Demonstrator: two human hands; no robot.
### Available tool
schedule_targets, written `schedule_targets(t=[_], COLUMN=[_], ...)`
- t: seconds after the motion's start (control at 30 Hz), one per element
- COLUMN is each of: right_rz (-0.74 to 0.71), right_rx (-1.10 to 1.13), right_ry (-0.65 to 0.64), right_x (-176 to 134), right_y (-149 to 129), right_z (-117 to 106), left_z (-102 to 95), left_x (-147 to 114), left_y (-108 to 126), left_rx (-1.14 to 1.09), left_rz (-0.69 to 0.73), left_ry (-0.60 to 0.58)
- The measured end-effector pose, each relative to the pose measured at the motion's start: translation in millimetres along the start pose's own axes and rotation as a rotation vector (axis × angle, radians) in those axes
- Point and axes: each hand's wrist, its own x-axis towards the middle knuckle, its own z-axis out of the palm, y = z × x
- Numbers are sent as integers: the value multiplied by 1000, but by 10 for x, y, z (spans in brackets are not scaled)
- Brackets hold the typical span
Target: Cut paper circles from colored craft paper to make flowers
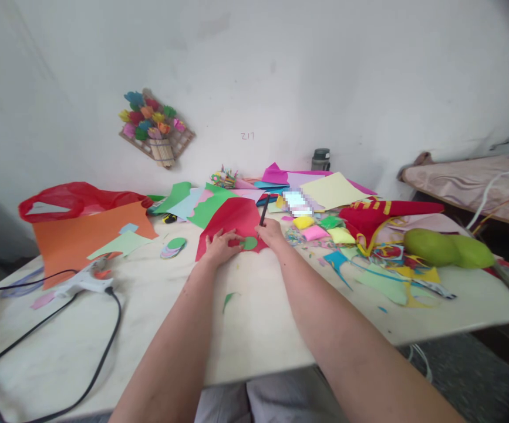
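A sheet of red paper (232,214) lies on the table in front of me, its near edge cut in curves. On it, close to that edge, rests a green paper circle (249,243). My left hand (222,247) lies with fingers spread on the red paper, its fingertips touching the circle's left side. Held upright in my right hand (272,232) is a black pen (265,210), just right of the circle. The pen's tip is hidden by the fingers.
A stack of paper circles (174,247), orange paper (91,238) and a glue gun (89,279) with a black cord lie left. Rightward are coloured packets (314,233), paper scraps (384,282), a red-and-yellow cloth (368,220) and a green pillow-like object (448,248). A bottle (320,159) stands by the wall.
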Motion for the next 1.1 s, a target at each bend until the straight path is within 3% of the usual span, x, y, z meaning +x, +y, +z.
schedule_targets(t=[0.23,0.37,0.5,0.63,1.1], right_rz=[120,105,-32,-28,-23], right_rx=[134,226,7,-195,-263], right_ry=[-55,-77,37,45,-5], right_x=[-2,-45,-155,-230,-245], right_y=[-12,3,-24,-88,-125], right_z=[-17,-57,-127,-184,-213], left_z=[12,36,47,39,28], left_x=[9,27,34,30,42], left_y=[-20,-48,-56,-42,-35], left_rx=[-21,-31,-32,-23,0], left_rz=[18,16,14,10,13], left_ry=[8,11,25,20,4])
